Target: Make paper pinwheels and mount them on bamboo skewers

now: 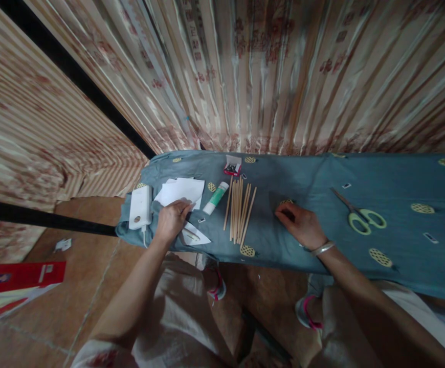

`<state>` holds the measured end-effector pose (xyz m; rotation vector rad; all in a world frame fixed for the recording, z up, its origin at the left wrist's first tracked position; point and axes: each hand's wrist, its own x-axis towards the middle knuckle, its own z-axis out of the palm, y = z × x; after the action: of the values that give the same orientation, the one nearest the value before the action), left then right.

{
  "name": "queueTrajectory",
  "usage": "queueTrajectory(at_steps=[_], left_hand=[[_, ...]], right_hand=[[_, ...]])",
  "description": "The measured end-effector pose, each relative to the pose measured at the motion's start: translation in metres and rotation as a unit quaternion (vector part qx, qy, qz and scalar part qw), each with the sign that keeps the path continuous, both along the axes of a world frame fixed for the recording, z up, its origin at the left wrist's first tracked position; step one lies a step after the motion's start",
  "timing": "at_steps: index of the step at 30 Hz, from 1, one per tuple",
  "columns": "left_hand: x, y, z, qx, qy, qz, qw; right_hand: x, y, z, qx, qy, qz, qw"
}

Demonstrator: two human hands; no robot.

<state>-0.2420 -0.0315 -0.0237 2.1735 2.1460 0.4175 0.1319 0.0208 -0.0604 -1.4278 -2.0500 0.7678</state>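
Observation:
My left hand (pixel 172 221) is over the left end of the table, its fingers pinched on the edge of a stack of white paper (pixel 182 188). Below that hand lies a pointed white paper piece (pixel 199 235). A glue stick (pixel 216 198) with a green label rests just right of the paper. Several thin wooden sticks (pixel 239 212) lie side by side between my two hands. My right hand (pixel 301 224), with a bracelet at its wrist, is low over the cloth; thumb and fingers are curled together and nothing shows in them. Scissors (pixel 362 217) with green handles lie to its right.
A small red open box (pixel 232 166) of dark metal bits sits behind the sticks. A white device with a cable (pixel 140 207) is at the left edge of the blue tablecloth (pixel 295 171). A red box (pixel 19 283) stands on the floor. Striped curtains (pixel 222 76) hang behind.

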Motion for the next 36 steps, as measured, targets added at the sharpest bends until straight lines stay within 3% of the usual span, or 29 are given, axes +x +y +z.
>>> queueTrajectory(at_steps=[5, 10, 13, 16, 20, 23, 27, 30, 36], left_hand=[[0.000, -0.004, 0.004, 0.057, -0.046, 0.032, 0.997], [0.008, -0.010, 0.032, 0.192, -0.101, 0.062, 0.974], [0.035, -0.015, 0.055, 0.247, -0.080, 0.023, 0.965], [0.083, -0.017, 0.062, 0.256, -0.067, -0.095, 0.960], [0.156, -0.012, 0.040, 0.215, -0.034, -0.283, 0.934], [0.195, -0.009, 0.014, 0.135, -0.001, -0.359, 0.923], [0.219, -0.012, -0.011, 0.112, -0.011, -0.393, 0.913], [0.226, -0.012, -0.019, 0.112, -0.037, -0.400, 0.909], [0.234, -0.010, -0.019, 0.100, -0.076, -0.390, 0.912]], right_hand=[[0.001, 0.000, -0.001, 0.006, 0.003, 0.000, 1.000], [0.000, 0.000, 0.000, 0.019, 0.009, 0.003, 1.000], [0.000, -0.002, 0.003, 0.024, 0.023, 0.000, 0.999], [0.003, -0.004, 0.009, 0.039, 0.052, -0.029, 0.997], [0.021, -0.004, 0.017, 0.054, 0.058, -0.091, 0.993], [0.045, -0.003, 0.016, 0.063, 0.012, -0.108, 0.992], [0.079, -0.006, 0.013, 0.094, -0.071, -0.095, 0.988], [0.093, -0.017, 0.020, 0.105, -0.075, -0.063, 0.990], [0.090, -0.044, 0.040, -0.044, 0.055, 0.052, 0.996]])
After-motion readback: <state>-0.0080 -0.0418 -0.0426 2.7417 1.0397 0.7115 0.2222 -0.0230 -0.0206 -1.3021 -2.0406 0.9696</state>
